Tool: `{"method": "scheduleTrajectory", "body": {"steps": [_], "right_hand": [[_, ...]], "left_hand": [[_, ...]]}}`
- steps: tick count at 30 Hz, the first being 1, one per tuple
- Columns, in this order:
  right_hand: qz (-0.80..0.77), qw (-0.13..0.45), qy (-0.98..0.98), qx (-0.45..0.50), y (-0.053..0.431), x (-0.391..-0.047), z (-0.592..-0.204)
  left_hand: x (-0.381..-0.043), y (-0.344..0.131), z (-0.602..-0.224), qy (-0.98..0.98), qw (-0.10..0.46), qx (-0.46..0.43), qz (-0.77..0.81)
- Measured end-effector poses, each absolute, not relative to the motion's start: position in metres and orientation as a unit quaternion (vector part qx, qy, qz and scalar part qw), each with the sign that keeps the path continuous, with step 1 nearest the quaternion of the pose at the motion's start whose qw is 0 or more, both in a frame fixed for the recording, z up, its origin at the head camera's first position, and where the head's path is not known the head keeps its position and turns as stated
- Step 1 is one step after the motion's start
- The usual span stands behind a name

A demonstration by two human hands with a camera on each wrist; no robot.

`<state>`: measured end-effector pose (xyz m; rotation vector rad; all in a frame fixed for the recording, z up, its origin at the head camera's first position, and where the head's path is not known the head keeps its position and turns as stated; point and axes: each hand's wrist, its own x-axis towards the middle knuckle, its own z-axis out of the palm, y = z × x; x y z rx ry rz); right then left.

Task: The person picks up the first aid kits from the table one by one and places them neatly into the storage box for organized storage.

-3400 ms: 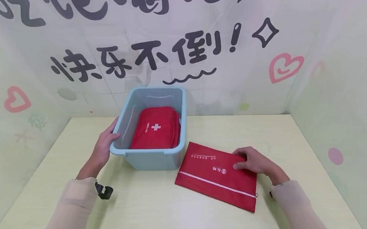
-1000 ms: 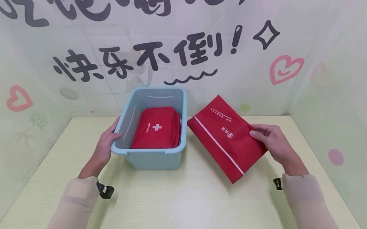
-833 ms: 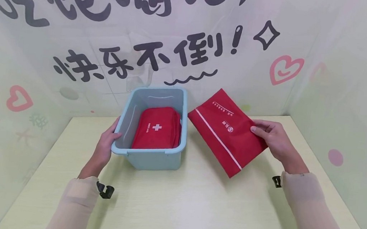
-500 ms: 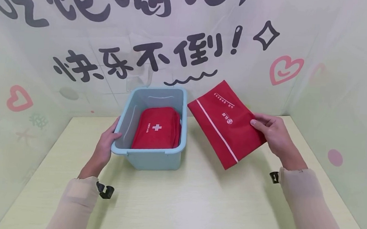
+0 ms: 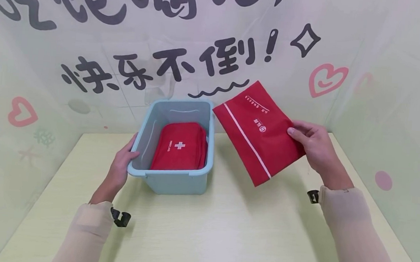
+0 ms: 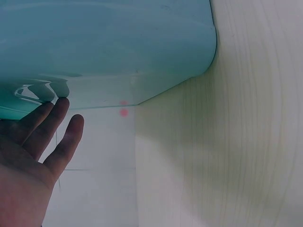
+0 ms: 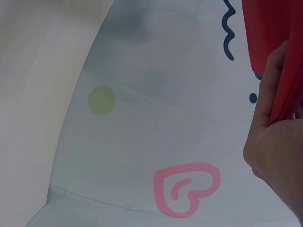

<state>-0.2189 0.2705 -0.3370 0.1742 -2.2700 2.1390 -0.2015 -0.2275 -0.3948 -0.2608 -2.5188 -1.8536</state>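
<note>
My left hand (image 5: 119, 166) grips the left rim of a light blue plastic bin (image 5: 176, 184), thumb over the edge. In the left wrist view, that hand's fingertips (image 6: 63, 105) touch the bin's outer side. Inside the bin lies a red first aid bag (image 5: 171, 154) with a white cross. My right hand (image 5: 317, 149) pinches a flat red fabric pouch (image 5: 259, 141) by its right corner, thumb on the printed face. The pouch hangs tilted above the table, right of the bin. In the right wrist view, fingers (image 7: 267, 90) lie behind the pouch's red edge.
The pale wooden table (image 5: 202, 229) bears the bin near its back edge. A white wall (image 5: 239, 38) with large dark lettering rises behind it, and side walls flank the table. Something partly hidden shows beside the first aid bag inside the bin.
My right hand has picked the red pouch up off the table and turned it. Over the last second it has risen slightly. The left hand and bin stay in place.
</note>
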Motion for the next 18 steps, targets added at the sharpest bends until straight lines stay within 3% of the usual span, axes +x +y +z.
{"method": "scheduleTrajectory", "body": {"steps": [18], "right_hand": [[0.729,-0.014,-0.68,0.081,0.214,-0.225,-0.324]], "left_hand": [[-0.202,-0.228,-0.395,-0.804,-0.005,-0.08,-0.59]]}}
